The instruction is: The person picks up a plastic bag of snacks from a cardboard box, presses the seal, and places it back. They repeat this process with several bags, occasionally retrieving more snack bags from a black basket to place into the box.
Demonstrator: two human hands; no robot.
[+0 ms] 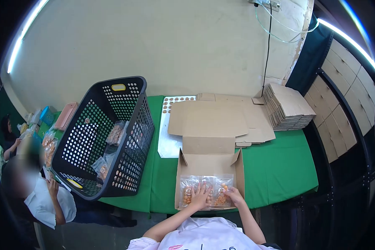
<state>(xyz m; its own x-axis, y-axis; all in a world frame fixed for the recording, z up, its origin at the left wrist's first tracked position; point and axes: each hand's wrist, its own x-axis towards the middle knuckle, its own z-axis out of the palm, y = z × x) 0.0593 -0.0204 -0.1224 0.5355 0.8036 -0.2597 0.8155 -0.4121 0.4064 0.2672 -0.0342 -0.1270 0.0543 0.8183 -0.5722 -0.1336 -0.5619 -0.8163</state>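
Observation:
An open cardboard box (241, 177) sits at the table's front edge with its lid raised. Clear plastic pouches of round orange-brown snacks lie side by side in it, among them a left pouch (186, 192) and a right pouch (223, 182). My left hand (200, 196) rests on the middle of the row, fingers spread, partly covering the pouches beneath. At the box's right side, my right hand (236, 196) has its fingers closed on the edge of the right pouch.
A dark perforated basket (141, 137) with some pouches (116, 132) stands at left. Flattened boxes (208, 116) lie behind the box on a metal tray (164, 143); more are stacked (289, 107) at back right. Two other people are at far left, one in a white shirt (50, 204).

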